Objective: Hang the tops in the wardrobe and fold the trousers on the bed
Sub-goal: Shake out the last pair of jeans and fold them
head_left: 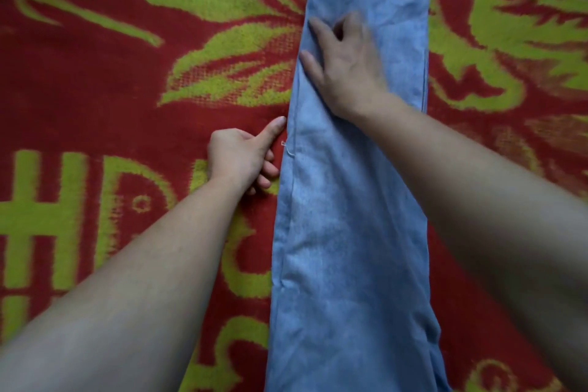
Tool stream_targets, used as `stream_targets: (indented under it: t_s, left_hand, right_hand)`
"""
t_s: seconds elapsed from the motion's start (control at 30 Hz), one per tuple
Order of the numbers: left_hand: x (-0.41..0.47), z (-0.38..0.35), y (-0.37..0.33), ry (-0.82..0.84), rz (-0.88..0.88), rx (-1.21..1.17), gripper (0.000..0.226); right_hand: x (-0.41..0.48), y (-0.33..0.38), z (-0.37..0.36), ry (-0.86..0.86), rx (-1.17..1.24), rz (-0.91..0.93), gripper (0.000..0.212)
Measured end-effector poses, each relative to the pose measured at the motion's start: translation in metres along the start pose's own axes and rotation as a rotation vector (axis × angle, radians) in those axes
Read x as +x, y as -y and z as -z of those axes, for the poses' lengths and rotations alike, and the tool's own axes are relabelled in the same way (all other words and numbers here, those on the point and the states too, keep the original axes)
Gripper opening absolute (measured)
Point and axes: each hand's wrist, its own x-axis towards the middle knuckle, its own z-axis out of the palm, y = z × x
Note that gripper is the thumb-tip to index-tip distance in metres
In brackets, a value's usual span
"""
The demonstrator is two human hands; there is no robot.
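Light blue denim trousers (350, 232) lie lengthwise on the bed, legs stacked into one long strip, hem at the top of the view. My right hand (343, 64) lies flat on the upper part of the leg, fingers spread and pressing the cloth near its left seam. My left hand (245, 156) sits at the left edge of the trousers at mid-length, thumb stretched up along the seam, the other fingers curled at the edge of the denim. Whether those fingers hold the cloth is hidden.
A red bedspread (95, 89) with large yellow-green leaf shapes and letters covers the whole bed on both sides of the trousers. No tops and no wardrobe are in view.
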Motion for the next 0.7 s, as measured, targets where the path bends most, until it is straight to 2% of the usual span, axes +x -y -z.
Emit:
stream_targets:
  t_s: [0.1,0.23,0.37,0.53,0.6,0.67,0.7]
  left_hand:
    - [0.002,-0.001,0.000,-0.011,-0.001,0.005,0.061]
    - [0.000,0.000,-0.001,-0.006,-0.006,0.010,0.059]
    - [-0.001,0.000,0.002,-0.012,-0.049,0.013,0.059]
    - [-0.005,-0.006,0.007,-0.074,-0.106,0.021,0.060]
    - [-0.010,-0.012,0.010,-0.217,-0.127,0.153,0.062]
    - [-0.023,-0.027,0.014,-0.436,-0.181,0.373,0.056]
    - [-0.038,-0.036,0.019,-0.507,-0.239,0.387,0.049]
  right_hand:
    - [0.006,0.004,-0.005,0.079,-0.198,-0.004,0.063]
    - [0.011,-0.004,0.005,0.132,-0.116,0.072,0.060]
    - [-0.026,-0.020,0.015,0.008,0.247,0.097,0.051]
    - [-0.133,-0.030,0.015,-0.208,0.211,0.108,0.042]
    - [-0.169,-0.032,0.015,-0.255,0.142,0.074,0.042]
    - [-0.194,-0.033,0.015,-0.218,0.060,0.019,0.045]
    - [-0.204,-0.033,0.015,-0.185,0.024,-0.011,0.047]
